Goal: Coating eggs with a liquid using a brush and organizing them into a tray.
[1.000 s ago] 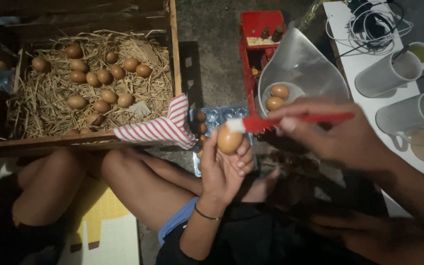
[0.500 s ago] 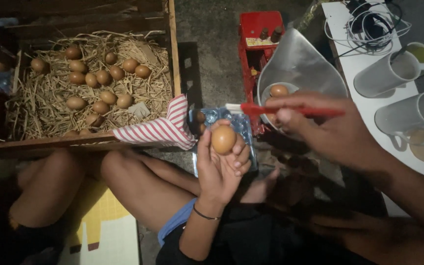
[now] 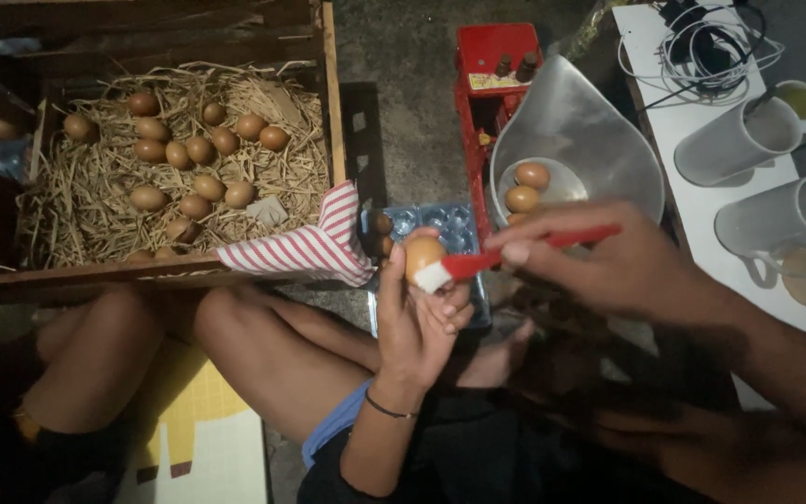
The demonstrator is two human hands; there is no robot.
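1. At the far left a wooden crate (image 3: 333,112) lined with straw (image 3: 95,219) holds a scatter of brown eggs (image 3: 188,149).
2. A red-and-white striped cloth (image 3: 305,247) hangs over the crate's near right corner.
3. Just right of the cloth, a blue egg tray (image 3: 436,219) lies on the floor, partly hidden behind the raised hand.
4. The left hand (image 3: 417,322) is held upright over the lap, its fingers (image 3: 450,313) wrapped around a single brown egg (image 3: 422,254) at the fingertips.
5. A red-handled brush (image 3: 506,257) lies across the egg, its white bristles touching the shell's lower front.
6. The right hand (image 3: 622,271) comes in from the right, fingers pinched tight on the brush handle.
7. Behind the hands a metal scoop-shaped pan (image 3: 599,140) holds more brown eggs, beside a red stand (image 3: 496,56).
8. On the far right a white desk (image 3: 692,201) carries two grey jugs (image 3: 739,140) and a coil of cable (image 3: 701,47).
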